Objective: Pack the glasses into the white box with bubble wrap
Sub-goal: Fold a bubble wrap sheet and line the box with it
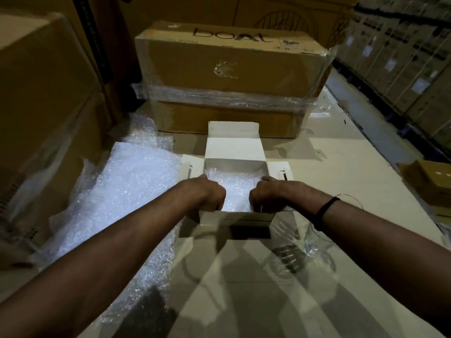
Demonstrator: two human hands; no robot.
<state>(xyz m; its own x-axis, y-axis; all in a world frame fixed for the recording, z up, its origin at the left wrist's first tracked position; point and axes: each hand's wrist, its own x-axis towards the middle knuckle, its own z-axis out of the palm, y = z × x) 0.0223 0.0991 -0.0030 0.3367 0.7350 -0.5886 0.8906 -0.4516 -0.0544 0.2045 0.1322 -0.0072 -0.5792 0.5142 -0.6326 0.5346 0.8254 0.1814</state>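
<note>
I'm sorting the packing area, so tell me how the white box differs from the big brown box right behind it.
The white box is open, flaps spread, with bubble wrap inside; the brown box is shut, with clear film around it. The white box is clearly smaller than the brown box. The white box is plain, the brown box has dark lettering on top. Both look like cardboard.

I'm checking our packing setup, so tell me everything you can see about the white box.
The white box is white card, open at the top, standing upright on a cardboard-covered surface before a taped brown carton. Its lid flap rises at the far side; two slotted side flaps lie spread outward. Bubble wrap lines the inside. The left hand and right hand reach in, fingers curled at the near wall; whether they grip card or wrap is unclear.
</note>
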